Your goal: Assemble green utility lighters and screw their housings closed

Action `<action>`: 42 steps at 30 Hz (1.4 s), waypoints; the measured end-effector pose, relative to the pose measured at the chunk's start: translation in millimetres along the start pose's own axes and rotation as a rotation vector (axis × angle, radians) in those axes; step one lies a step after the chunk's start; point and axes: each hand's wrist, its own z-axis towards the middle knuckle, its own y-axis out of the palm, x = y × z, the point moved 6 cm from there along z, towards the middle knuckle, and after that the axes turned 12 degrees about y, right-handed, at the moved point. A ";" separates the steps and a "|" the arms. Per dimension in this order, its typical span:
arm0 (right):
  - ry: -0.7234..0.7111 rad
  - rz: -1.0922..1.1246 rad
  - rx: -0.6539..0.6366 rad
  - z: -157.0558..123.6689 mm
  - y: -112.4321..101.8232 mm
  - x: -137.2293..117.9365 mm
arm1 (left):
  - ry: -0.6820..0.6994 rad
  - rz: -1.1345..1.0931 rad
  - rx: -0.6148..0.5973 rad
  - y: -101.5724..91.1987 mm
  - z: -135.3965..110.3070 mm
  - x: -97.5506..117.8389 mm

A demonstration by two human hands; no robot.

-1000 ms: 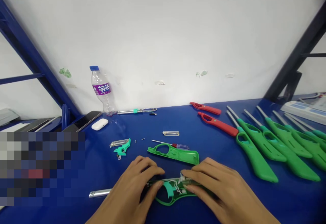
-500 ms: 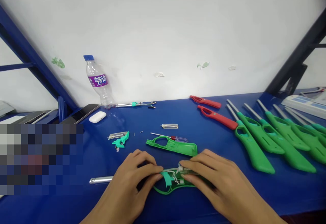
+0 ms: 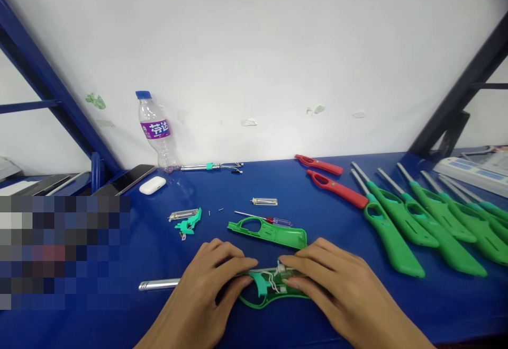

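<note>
An opened green gas lighter (image 3: 273, 300) lies near the table's front edge, showing a teal trigger (image 3: 260, 284), white wires (image 3: 273, 280) and a clear fuel tank end. Its metal tube (image 3: 159, 284) sticks out to the left beyond my left hand (image 3: 216, 285). That hand's thumb and forefinger close on the lighter beside the trigger. My right hand (image 3: 325, 280) pinches the clear fuel tank (image 3: 289, 273) within the half shell, and its fingers hide most of the tank. Just behind lies the other green half shell (image 3: 278, 234), with its inside upward.
Behind are a screwdriver (image 3: 280, 222), a loose fuel tank (image 3: 265, 201) and teal trigger parts (image 3: 189, 223) beside two tiny screws. Green lighters (image 3: 397, 243) and red shells (image 3: 337, 189) lie right. A bottle (image 3: 156, 129), white case (image 3: 153, 185) and phone (image 3: 133, 177) stand or lie left.
Both hands stay on the lighter with nearly the same grip. My left fingertips have shifted slightly along the trigger area, and the view has tilted a little upward.
</note>
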 end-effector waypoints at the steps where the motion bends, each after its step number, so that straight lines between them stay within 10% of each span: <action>1: 0.003 0.005 -0.001 -0.1 -0.1 0.2 | -0.011 -0.010 -0.001 2.0 -1.8 -1.8; 13: 0.006 0.004 -0.002 0.0 -1.8 -0.6 | -0.080 -0.107 -0.043 6.1 -5.0 -5.5; 42: 0.173 0.081 -0.131 2.3 0.8 2.6 | 0.255 0.149 -0.026 1.5 2.9 7.3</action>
